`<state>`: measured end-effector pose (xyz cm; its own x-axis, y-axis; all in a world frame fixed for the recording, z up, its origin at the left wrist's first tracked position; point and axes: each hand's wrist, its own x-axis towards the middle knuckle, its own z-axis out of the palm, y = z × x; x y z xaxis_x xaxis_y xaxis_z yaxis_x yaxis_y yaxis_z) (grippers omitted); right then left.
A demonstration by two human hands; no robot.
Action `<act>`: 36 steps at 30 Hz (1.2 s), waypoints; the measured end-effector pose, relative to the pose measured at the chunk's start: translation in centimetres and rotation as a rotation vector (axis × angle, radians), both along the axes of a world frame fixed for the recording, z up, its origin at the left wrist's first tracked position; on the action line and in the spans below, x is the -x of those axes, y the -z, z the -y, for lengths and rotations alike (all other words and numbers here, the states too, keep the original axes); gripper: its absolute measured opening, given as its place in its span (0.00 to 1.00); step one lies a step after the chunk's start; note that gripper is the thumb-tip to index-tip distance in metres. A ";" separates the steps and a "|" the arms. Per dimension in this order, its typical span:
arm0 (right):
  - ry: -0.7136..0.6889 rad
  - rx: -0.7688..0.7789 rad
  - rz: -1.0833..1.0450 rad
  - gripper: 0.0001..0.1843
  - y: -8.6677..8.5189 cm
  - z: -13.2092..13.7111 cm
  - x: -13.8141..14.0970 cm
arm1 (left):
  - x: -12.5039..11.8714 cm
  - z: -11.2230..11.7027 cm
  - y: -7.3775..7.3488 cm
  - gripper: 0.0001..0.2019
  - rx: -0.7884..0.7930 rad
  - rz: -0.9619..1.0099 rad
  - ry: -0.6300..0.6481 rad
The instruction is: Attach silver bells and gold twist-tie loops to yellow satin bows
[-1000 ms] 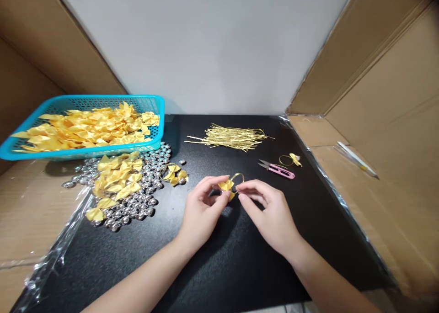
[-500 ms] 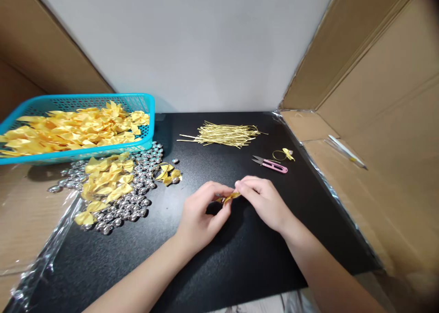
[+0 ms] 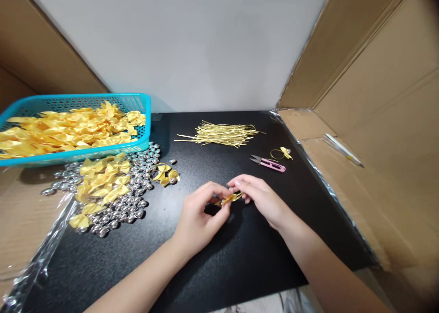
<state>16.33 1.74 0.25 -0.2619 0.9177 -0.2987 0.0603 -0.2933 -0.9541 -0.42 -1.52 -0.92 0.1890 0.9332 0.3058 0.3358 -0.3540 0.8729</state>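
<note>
Low over the black table, my left hand (image 3: 202, 212) pinches a yellow ribbon bow (image 3: 232, 198) between thumb and fingers. Part of the bow is hidden behind the fingers, with a small shiny spot showing beside it. From the bow's right side a short gold cord (image 3: 240, 195) runs to my right hand (image 3: 262, 198), whose fingers are closed at it. Exactly how the fingertips grip the cord is partly hidden. Just beyond my right hand lie pink-handled thread snips (image 3: 272, 164), blades pointing left.
At left stands a turquoise basket (image 3: 148, 121) of yellow bows. Before it are loose bows (image 3: 106, 180) among silver bells (image 3: 128, 210). A bow with a cord loop (image 3: 165, 173) lies nearby, another (image 3: 285, 153) at right. Gold cords (image 3: 222, 134) lie at the back, white tweezers (image 3: 343, 149) on the cardboard.
My right hand's fingers have shifted slightly, and more of the gold cord shows between the hands. The left hand keeps its pinch on the bow. The whole view has moved a little.
</note>
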 end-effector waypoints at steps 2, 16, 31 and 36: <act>-0.035 0.100 -0.073 0.14 0.1 0.1 0.0 | 0.1 -0.2 -0.6 0.02 0.055 0.028 -0.005; -0.196 0.451 -0.305 0.08 0.0 1.2 1.4 | 2.8 -3.1 -6.7 0.13 0.745 0.132 0.070; 0.310 0.384 -0.873 0.07 -1.6 -0.6 0.7 | 1.1 -0.3 -5.1 0.13 0.785 0.153 0.027; 0.175 0.204 -0.778 0.04 -4.3 -0.2 0.9 | 0.5 0.4 -3.4 0.12 0.732 0.204 -0.028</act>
